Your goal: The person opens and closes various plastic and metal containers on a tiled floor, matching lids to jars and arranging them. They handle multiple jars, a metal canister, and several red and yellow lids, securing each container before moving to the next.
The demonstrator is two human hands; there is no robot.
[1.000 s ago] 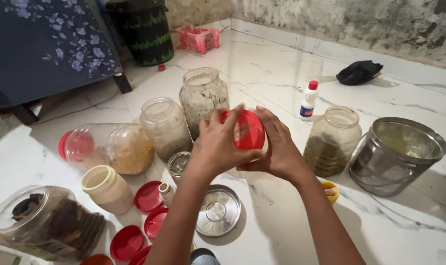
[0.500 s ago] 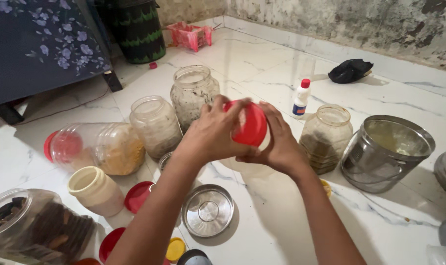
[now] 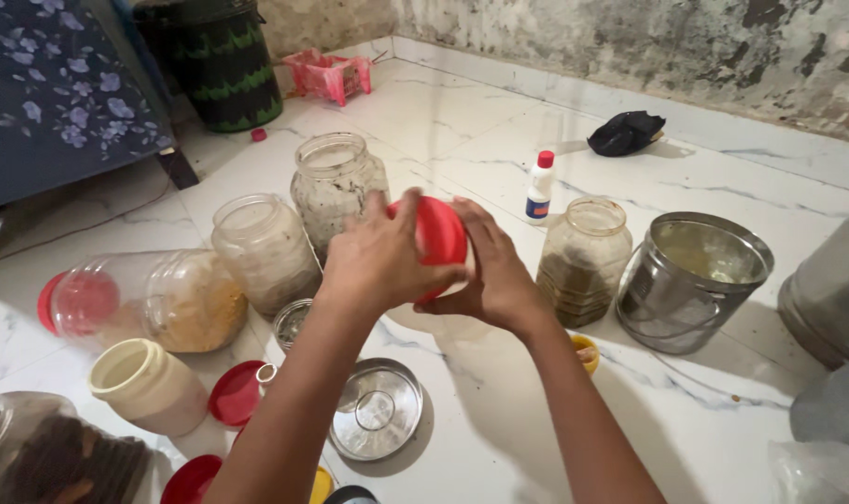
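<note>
1. The red lid sits at picture centre, tilted toward the camera, on a clear jar that is mostly hidden behind the hands and lifted off the floor.
2. The left hand wraps the lid from 9 o'clock, fingers spread over its rim, a grip that suits turning it.
3. The right hand cups the jar from 3 o'clock, fingers curled under the lid's edge, likely bracing the jar against the twist.
4. At 12 o'clock stands a tall open jar; at 9 o'clock, a second open jar, with a jar on its side beyond it.
5. At 3 o'clock an open jar of dark contents stands near a steel pot.
6. At 6 o'clock a steel lid lies flat; loose red lids lie at 8 o'clock beside a cream jar, all within reach of the person.
</note>
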